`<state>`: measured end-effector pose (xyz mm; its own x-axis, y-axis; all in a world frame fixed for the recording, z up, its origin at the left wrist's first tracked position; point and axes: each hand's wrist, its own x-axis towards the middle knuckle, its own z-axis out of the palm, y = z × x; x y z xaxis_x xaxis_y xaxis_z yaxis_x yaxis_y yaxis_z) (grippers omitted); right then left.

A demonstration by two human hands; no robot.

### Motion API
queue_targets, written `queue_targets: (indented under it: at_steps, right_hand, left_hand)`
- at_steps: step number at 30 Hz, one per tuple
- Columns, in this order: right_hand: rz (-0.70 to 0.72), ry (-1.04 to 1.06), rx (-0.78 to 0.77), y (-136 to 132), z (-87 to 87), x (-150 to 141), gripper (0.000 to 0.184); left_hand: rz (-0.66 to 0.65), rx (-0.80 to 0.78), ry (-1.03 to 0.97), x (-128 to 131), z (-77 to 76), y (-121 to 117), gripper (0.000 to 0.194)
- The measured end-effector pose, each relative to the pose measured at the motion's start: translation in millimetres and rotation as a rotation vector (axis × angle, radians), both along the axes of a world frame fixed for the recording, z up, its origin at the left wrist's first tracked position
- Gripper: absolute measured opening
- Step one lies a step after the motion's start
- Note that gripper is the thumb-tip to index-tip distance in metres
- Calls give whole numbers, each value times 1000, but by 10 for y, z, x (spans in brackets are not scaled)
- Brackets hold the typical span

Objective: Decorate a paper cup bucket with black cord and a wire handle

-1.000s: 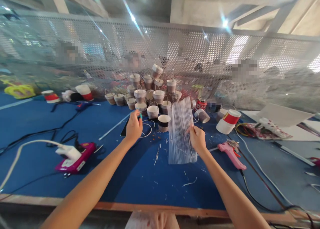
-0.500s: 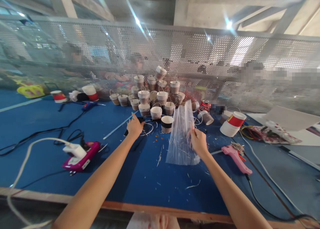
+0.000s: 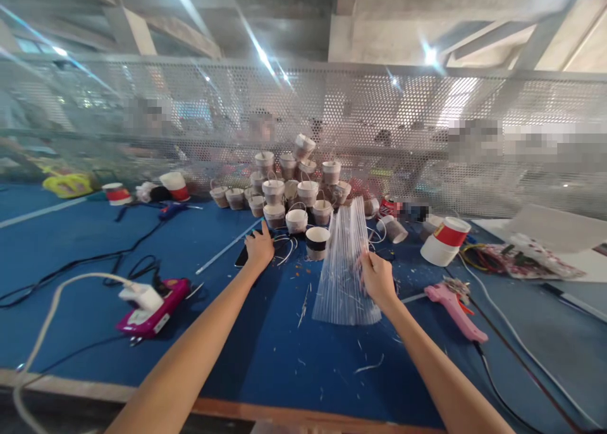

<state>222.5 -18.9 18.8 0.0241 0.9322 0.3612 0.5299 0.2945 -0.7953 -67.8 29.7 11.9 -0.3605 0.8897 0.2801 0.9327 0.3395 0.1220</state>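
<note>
My left hand [image 3: 260,247] is above the table at the right end of a dark phone [image 3: 241,257], fingers apart; I cannot tell whether it touches the phone. My right hand [image 3: 377,272] has its thumb and fingers closed on the right edge of a fanned-out bundle of long clear glue sticks [image 3: 342,266]. Just left of the bundle stands a small cup with a dark band [image 3: 317,243]. Behind both hands, small pale-rimmed buckets with thin handles [image 3: 297,220] are stacked in a pile.
A pink glue gun [image 3: 456,312] lies at right, near a red-and-white roll [image 3: 446,241]. At left are a magenta power strip [image 3: 154,310] with cords and a blue glue gun [image 3: 171,210]. A perforated metal screen [image 3: 294,92] rises behind the table. Thin scraps litter the surface.
My left hand has shifted slightly right, uncovering more of the phone. My right hand keeps its grip on the glue sticks. The whole view has tilted up a little.
</note>
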Motion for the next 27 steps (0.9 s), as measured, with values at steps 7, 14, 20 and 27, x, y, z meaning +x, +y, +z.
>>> queue_targets:
  at_steps: [7, 14, 20, 27]
  right_hand:
    - [18, -38, 40, 28, 1, 12, 47]
    - [125, 126, 79, -17, -21, -11, 45]
    - [303, 284, 40, -110, 52, -50, 46]
    - [120, -17, 118, -52, 38, -65, 33]
  left_hand:
    - [-95, 221, 13, 31, 154, -165, 61]
    - [-606, 482, -529, 805, 230, -624, 51]
    - [-928, 346, -1006, 1217, -57, -857, 90]
    - [-1012, 45, -1592, 1236, 54, -912, 91]
